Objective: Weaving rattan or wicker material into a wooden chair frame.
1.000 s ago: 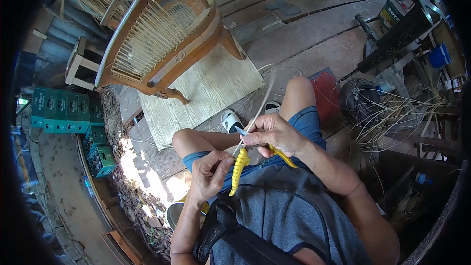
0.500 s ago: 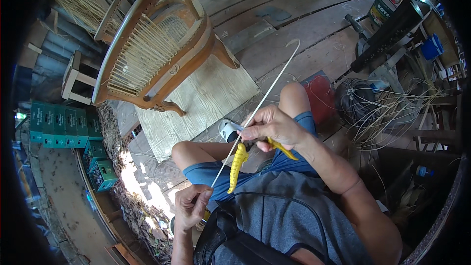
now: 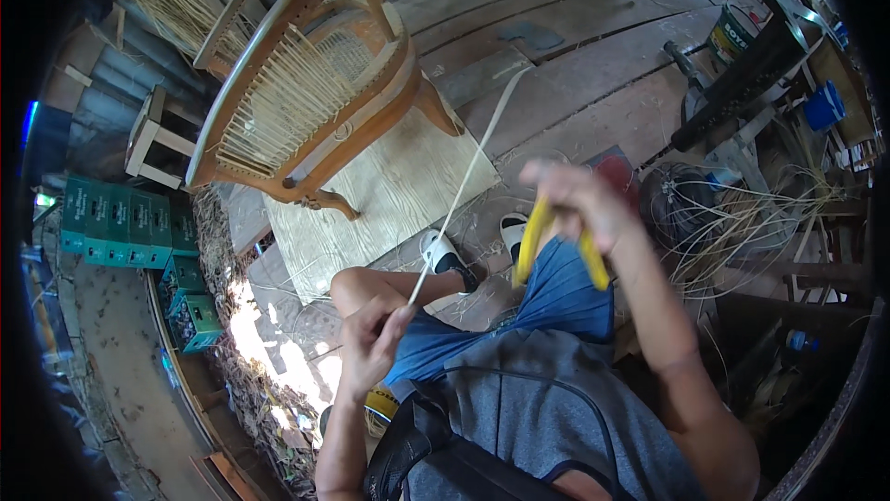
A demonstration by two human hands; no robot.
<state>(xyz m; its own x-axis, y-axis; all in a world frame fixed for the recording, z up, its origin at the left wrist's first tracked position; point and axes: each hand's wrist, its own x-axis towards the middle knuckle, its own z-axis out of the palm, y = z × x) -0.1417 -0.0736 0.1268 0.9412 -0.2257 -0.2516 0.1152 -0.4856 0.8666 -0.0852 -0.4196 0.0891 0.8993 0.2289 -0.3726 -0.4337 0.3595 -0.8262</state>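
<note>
A long pale cane strip (image 3: 471, 165) slants up and away from my left hand (image 3: 373, 339), whose thumb and fingers pinch its near end. Farther right, my right hand (image 3: 593, 202) is raised above my knee, smeared by motion. It holds yellow-handled pliers (image 3: 534, 243); their two handles spread apart below the palm, while blur and fingers hide the jaws. Right hand and strip are apart. Ahead on the left stands a carved wooden chair (image 3: 320, 177), its back strung with parallel cane strands and its seat woven.
The chair rests on a pale wooden board (image 3: 389, 195). Green crates (image 3: 120, 223) are stacked at left. Loose cane coils (image 3: 732, 204) lie at right, near a blue container (image 3: 822, 107) and a paint bucket (image 3: 728, 33). Cane bundles (image 3: 176, 5) lean at back left.
My right hand has come off the cane strip and swung right with the pliers. My left hand has risen slightly, still pinching the strip, whose far end has shifted left.
</note>
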